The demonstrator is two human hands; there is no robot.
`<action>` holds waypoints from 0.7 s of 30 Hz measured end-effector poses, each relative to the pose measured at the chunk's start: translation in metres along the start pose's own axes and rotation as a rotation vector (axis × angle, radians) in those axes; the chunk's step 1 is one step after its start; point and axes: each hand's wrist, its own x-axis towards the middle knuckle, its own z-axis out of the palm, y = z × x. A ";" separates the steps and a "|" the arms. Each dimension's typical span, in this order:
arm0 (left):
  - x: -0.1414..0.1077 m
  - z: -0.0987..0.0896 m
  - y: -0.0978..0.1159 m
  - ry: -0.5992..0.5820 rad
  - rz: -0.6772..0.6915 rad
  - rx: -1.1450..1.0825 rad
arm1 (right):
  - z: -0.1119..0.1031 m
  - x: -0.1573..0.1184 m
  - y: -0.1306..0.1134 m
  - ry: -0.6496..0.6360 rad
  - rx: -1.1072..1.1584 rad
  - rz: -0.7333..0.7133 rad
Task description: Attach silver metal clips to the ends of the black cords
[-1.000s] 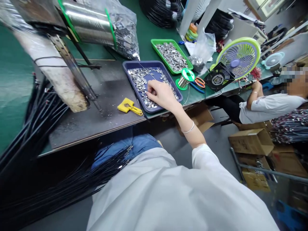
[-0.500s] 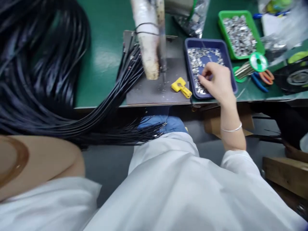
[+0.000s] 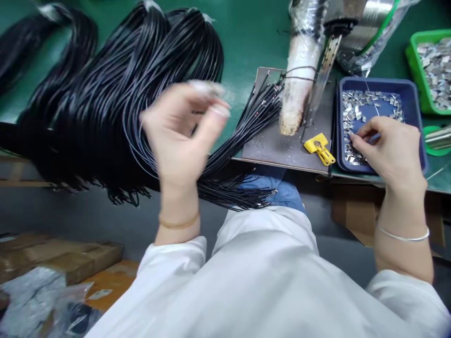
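My right hand [image 3: 394,148] is over the blue tray [image 3: 423,126], its thumb and index finger pinched on a small metal connector piece [image 3: 351,135]. Many like it lie scattered in the tray. My left hand [image 3: 183,136] is raised in front of the bundle of black cables [image 3: 116,94], smeared by motion. Its fingers look curled, with the thumb near them, but I cannot tell whether anything is between them. More black cables [image 3: 246,117] run onto the grey board [image 3: 271,152], their stripped ends by the white, tape-wrapped post [image 3: 292,94].
A yellow clip-like tool [image 3: 319,148] lies on the board beside the tray. At right are a green tray [image 3: 416,61] of metal pieces and a solder spool [image 3: 437,141]. A thin metal rod [image 3: 326,70] stands by the post. Cable ends hang over my lap at the table edge.
My left hand has come up from the lower left to above the cables. My right hand stays at the blue tray, pinching. The view has shifted left.
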 end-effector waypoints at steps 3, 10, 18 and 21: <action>-0.009 0.029 -0.011 0.000 -0.069 0.166 | -0.002 0.000 0.001 0.002 0.011 -0.008; -0.024 0.051 -0.014 -0.104 -0.132 0.315 | -0.015 -0.012 0.005 -0.020 0.056 0.020; -0.026 0.042 -0.020 -0.074 -0.210 0.206 | -0.020 -0.018 0.000 0.009 0.134 0.059; -0.028 0.044 -0.022 -0.045 -0.272 0.084 | -0.024 -0.020 -0.004 0.050 0.148 0.088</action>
